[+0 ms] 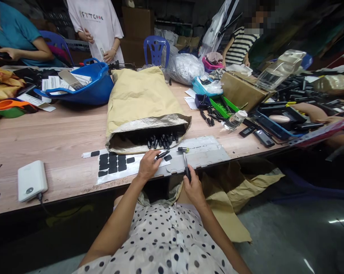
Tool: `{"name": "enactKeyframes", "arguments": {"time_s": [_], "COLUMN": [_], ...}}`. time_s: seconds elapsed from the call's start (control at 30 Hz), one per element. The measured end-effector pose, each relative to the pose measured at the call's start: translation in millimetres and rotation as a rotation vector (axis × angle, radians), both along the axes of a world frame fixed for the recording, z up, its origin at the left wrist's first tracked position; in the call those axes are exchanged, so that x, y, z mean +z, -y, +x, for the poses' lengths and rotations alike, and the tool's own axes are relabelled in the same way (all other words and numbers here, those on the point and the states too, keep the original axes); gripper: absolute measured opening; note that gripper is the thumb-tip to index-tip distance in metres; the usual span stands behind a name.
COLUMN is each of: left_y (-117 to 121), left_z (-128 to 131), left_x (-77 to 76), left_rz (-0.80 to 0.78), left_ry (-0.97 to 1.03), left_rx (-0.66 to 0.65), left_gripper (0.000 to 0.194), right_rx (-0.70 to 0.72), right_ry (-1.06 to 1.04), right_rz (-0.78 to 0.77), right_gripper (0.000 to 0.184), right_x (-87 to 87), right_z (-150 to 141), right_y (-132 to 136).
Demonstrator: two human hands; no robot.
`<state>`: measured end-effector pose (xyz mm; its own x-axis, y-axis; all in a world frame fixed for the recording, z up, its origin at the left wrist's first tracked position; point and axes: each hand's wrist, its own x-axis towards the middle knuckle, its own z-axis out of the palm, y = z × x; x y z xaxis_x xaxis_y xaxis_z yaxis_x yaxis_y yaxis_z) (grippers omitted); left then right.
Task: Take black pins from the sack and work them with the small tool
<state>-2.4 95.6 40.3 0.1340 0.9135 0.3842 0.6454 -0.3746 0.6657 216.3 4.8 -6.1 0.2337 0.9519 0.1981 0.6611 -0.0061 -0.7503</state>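
My left hand point(149, 164) rests at the table's front edge, fingers pinched on a small black stick-shaped part point(162, 154) lying on a white sheet point(115, 166) that carries several black pads. My right hand point(193, 188) is wrapped round the black handle of a small hammer point(185, 156). The hammer's head hangs just above a grey flat plate point(206, 152). Behind my hands lies a tan paper sack point(140, 102), its mouth open toward me with several black parts spilling out.
A white power bank point(32, 180) with a cable sits at front left. A blue basin point(86, 83) of papers stands at back left. Trays, boxes, a small clear bottle point(236, 119) and black parts crowd the right. Other people work along the far side.
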Motion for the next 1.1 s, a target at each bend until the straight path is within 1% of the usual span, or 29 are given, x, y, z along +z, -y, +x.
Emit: {"name": "enactKeyframes", "arguments": {"time_s": [0.07,0.17,0.33,0.47,0.53,0.6,0.73,0.83,0.93,1.03,1.1], "left_y": [-1.5,-4.1,-5.9,-5.7,-5.6,-5.7,-6.4,-7.2,-7.8,-8.2,-8.4], "left_z": [5.7,6.7,4.1,3.7,3.5,3.4,3.3,3.3,3.3,2.9,2.4], "left_x": [-6.0,-11.4,-12.6,-11.5,-11.2,-11.0,-10.7,-11.1,-12.2,-13.3,-13.5], "left_rz": [-0.049,-0.086,-0.111,-0.111,-0.107,-0.107,-0.121,-0.132,-0.136,-0.131,-0.128], "left_ry": [-0.036,-0.061,-0.033,-0.035,-0.037,-0.035,-0.035,-0.036,-0.035,-0.031,-0.028], "left_rx": [-0.048,-0.061,-0.047,-0.063,-0.070,-0.075,-0.094,-0.098,-0.090,-0.096,-0.106], "left_gripper": [0.021,0.019,0.019,0.018,0.018,0.018,0.019,0.019,0.019,0.020,0.021], "right_rx": [0.008,0.017,0.042,0.185,0.260,0.304,0.326,0.360,0.367,0.355,0.374], "right_ry": [-0.028,-0.063,-0.165,-0.370,-0.414,-0.379,-0.253,-0.198,-0.173,-0.184,-0.198], "right_rz": [-0.006,-0.002,-0.013,-0.064,-0.061,-0.052,-0.012,0.014,0.008,0.005,0.004], "right_gripper": [0.054,0.054,0.054,0.057,0.055,0.053,0.051,0.051,0.050,0.050,0.051], "right_x": [0.8,1.9,10.0,20.2,23.7,25.7,28.2,31.3,35.0,37.6,38.4], "right_z": [0.2,0.9,-1.0,-8.1,-12.1,-15.1,-17.1,-16.6,-15.9,-15.8,-16.6], "right_y": [-0.3,-1.0,1.4,10.0,15.0,19.5,25.3,26.0,25.0,25.3,26.5]}}
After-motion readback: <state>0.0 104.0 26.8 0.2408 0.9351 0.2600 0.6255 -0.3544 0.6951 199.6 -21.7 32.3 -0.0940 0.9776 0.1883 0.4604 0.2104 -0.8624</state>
